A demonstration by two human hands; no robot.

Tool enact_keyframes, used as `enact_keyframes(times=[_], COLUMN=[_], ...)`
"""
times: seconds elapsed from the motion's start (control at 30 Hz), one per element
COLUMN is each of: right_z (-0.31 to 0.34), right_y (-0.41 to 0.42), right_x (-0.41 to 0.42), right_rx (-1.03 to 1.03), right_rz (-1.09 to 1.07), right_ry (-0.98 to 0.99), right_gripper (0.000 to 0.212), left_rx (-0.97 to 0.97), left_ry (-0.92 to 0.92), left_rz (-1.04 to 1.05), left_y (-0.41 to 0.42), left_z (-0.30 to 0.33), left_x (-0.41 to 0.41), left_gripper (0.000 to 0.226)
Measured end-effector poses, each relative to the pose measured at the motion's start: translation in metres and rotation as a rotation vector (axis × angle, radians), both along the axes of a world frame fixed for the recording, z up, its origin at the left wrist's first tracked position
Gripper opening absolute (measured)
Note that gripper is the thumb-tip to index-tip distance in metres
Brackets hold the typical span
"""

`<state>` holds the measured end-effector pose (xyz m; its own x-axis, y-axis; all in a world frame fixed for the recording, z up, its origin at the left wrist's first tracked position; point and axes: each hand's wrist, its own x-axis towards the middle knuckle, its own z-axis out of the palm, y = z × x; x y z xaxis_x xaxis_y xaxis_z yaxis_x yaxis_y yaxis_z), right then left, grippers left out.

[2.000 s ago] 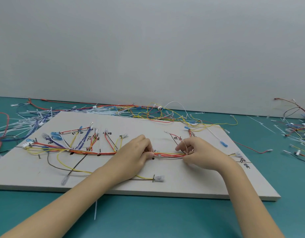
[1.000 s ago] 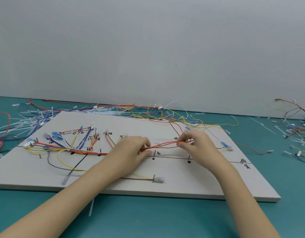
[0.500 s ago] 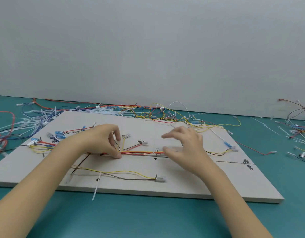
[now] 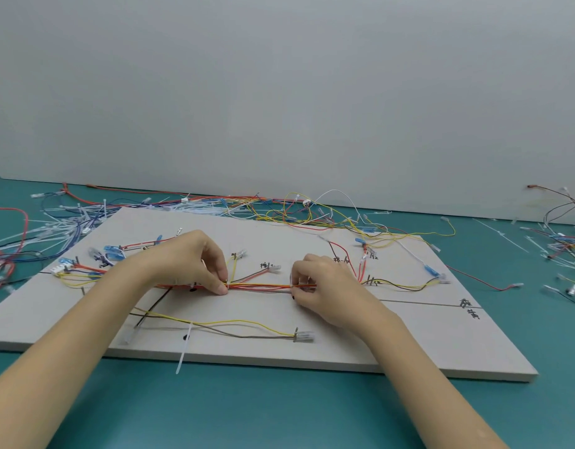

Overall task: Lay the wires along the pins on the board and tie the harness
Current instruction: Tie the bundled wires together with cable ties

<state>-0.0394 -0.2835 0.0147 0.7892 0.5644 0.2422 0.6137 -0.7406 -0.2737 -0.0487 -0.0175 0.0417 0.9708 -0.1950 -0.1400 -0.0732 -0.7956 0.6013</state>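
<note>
At the far left of the teal table a loose heap of spare wires and white ties lies beside the board, which sits flat in front of the person. On the board's left part, blue and white connectors fan out from the harness, a thin bundle of red, orange and yellow wires running along the drawn line across the board's middle. The left hand pinches this bundle between thumb and forefinger, fingers curled down onto it. Below, a white cable tie wraps a yellow and brown branch and overhangs the board's front edge. Further right, the right hand pinches the same bundle with curled fingers, so a short straight span is stretched between the two hands. The wires look light, limp and springy, likely to splay when released; holding close on either side of a tie point should keep them together. At the right end more branches trail off, with further scattered wires beyond the board.
</note>
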Motion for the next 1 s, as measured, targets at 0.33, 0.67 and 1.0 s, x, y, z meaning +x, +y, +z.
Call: enact_keyframes(times=[0.33, 0.67, 1.0], right_z=[0.011, 0.012, 0.022], right_y=[0.004, 0.004, -0.030], right_x=[0.003, 0.007, 0.002], right_rx=[0.032, 0.055, 0.068], right_rz=[0.016, -0.006, -0.105], right_ry=[0.151, 0.205, 0.308], right_gripper=[0.027, 0.025, 0.017], left_rx=[-0.079, -0.094, -0.170], left_ry=[0.027, 0.032, 0.063], left_rz=[-0.013, -0.011, -0.094], left_y=[0.003, 0.003, -0.030], left_z=[-0.003, -0.003, -0.006], left_x=[0.002, 0.001, -0.007], left_gripper=[0.014, 0.014, 0.013])
